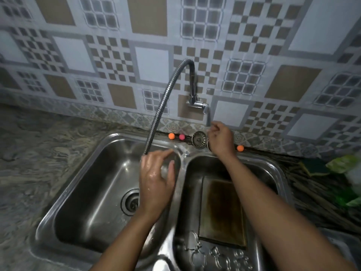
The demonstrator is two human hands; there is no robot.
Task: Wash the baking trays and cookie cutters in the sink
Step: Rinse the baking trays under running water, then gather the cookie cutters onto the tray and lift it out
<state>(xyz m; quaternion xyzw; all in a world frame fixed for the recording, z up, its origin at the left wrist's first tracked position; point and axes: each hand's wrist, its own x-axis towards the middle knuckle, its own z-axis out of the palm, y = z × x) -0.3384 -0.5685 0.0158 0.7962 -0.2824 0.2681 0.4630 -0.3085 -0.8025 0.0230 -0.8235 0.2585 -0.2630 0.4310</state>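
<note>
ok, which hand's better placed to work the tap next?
Right. The right hand is up at the tap lever, fingers curled on it. The left hand is low by the hose end, better left to aim water at the baking tray.

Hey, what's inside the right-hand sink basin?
A stained baking tray lies inside, with metal cookie cutters at its near end. The right forearm covers the tray's far right corner, and no drain shows.

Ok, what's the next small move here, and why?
Probably turn the tap lever with the right hand, which pinches its tip. The left hand is open under the hose end, no clear stream shows, and the stained baking tray lies in the right basin.
</note>
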